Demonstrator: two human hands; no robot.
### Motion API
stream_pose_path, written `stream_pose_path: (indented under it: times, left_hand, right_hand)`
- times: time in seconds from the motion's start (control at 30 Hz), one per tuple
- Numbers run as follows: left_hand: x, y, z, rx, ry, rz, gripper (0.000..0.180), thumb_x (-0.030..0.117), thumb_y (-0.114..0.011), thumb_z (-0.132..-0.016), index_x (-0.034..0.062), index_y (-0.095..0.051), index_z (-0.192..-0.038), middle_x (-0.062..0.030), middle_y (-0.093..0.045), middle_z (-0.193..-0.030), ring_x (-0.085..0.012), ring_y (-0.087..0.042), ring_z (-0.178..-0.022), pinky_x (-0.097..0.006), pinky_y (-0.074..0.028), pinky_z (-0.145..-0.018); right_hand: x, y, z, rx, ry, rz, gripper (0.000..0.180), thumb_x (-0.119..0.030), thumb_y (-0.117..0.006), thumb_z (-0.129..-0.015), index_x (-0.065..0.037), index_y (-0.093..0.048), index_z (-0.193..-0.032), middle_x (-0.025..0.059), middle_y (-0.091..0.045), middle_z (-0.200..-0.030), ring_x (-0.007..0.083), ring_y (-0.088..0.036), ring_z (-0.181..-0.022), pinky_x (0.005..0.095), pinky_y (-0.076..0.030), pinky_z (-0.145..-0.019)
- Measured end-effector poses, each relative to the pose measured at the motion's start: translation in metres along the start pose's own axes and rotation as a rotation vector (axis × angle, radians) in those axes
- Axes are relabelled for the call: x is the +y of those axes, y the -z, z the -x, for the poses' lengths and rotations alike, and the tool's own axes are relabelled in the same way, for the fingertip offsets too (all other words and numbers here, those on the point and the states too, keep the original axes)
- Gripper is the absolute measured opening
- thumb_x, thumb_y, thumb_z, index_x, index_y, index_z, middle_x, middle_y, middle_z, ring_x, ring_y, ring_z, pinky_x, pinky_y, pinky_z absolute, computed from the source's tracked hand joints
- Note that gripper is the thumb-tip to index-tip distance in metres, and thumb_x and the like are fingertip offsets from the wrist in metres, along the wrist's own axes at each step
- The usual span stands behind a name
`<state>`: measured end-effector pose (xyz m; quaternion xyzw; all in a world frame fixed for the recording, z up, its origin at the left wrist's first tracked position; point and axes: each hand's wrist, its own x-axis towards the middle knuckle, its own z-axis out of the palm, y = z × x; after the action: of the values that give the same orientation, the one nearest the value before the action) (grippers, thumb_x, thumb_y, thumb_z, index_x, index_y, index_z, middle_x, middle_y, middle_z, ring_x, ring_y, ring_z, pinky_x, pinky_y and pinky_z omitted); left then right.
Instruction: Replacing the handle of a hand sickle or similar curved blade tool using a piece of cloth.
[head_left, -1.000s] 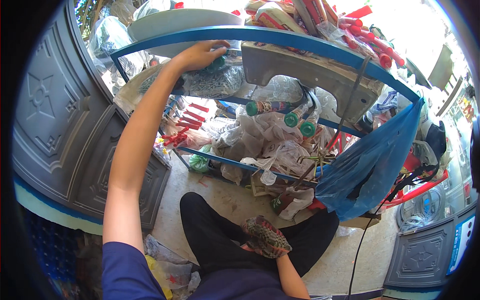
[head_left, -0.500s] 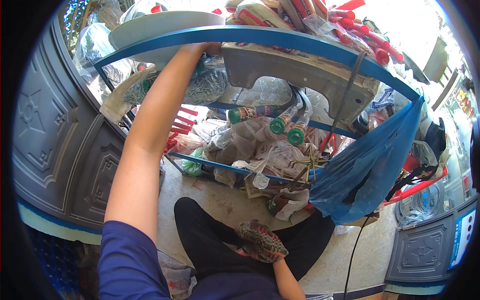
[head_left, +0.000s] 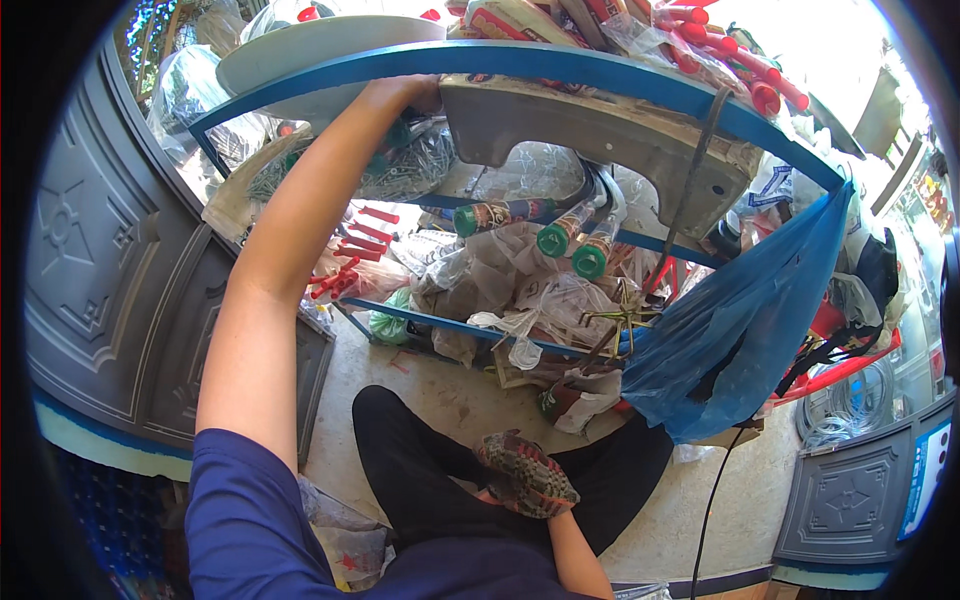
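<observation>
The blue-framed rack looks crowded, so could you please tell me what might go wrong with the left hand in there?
The left hand sits by the grey panel, fingers hidden, so they might catch on its edge. The clear bag of metal pieces nearby could spill if bumped. The red tubes heaped on top could roll off if the blue rack is jolted.

Here's a blue shelf frame [head_left: 480, 58], a blue bag [head_left: 745, 300]!
Green caps [head_left: 590, 262], red tubes [head_left: 766, 98], dark mottled cloth [head_left: 527, 475], navy sleeve [head_left: 250, 505], black trousers [head_left: 400, 440], star-patterned grey door [head_left: 75, 255]!
</observation>
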<state>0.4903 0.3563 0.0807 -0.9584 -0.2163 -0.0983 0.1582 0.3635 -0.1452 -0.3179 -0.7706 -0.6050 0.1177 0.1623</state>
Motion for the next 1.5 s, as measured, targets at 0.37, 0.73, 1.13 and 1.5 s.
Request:
stream_pose_path:
  times: [0.37, 0.73, 1.13, 1.5]
  left_hand:
    - [-0.011, 0.001, 0.017, -0.051, 0.019, 0.22, 0.057, 0.043, -0.056, -0.091, 0.0073, -0.051, -0.135, -0.0212, -0.057, -0.135, -0.0358, -0.055, -0.125, -0.044, -0.043, -0.105]
    - [-0.034, 0.021, 0.126, 0.175, 0.2, 0.363, 0.047, 0.031, -0.06, -0.089, 0.0006, -0.056, -0.125, -0.0276, -0.064, -0.117, -0.0404, -0.062, -0.111, -0.047, -0.047, -0.094]
    - [0.023, -0.006, 0.317, 0.484, 0.595, 0.64, 0.038, 0.02, -0.064, -0.093, -0.0026, -0.056, -0.122, -0.0194, -0.064, -0.106, -0.0293, -0.063, -0.098, -0.04, -0.047, -0.088]
    - [0.234, -0.071, 0.454, 0.613, 0.695, 1.828, 0.027, 0.0, -0.056, -0.094, 0.0094, -0.033, -0.105, -0.0083, -0.057, -0.09, -0.0118, -0.055, -0.066, -0.025, -0.047, -0.06]
  right_hand:
    - [0.018, -0.063, 0.009, 0.059, 0.041, 0.252, 0.097, -0.083, -0.047, -0.081, -0.026, -0.026, -0.157, 0.0051, -0.022, -0.163, 0.0249, -0.025, -0.149, 0.0397, -0.024, -0.12]
    - [0.042, -0.099, 0.013, 0.067, 0.113, 0.072, 0.1, -0.084, -0.051, -0.078, -0.024, -0.03, -0.156, 0.0058, -0.024, -0.161, 0.026, -0.023, -0.149, 0.0415, -0.025, -0.119]
    - [0.006, -0.023, -0.008, -0.172, -0.03, -0.889, 0.079, -0.062, -0.051, -0.092, -0.019, -0.029, -0.155, 0.0073, -0.033, -0.157, 0.0289, -0.032, -0.145, 0.0427, -0.023, -0.12]
    - [-0.074, 0.048, -0.052, 0.046, -0.104, -1.689, 0.054, -0.031, -0.052, -0.1, -0.012, -0.038, -0.149, 0.0081, -0.048, -0.144, 0.02, -0.046, -0.13, 0.0331, -0.038, -0.109]
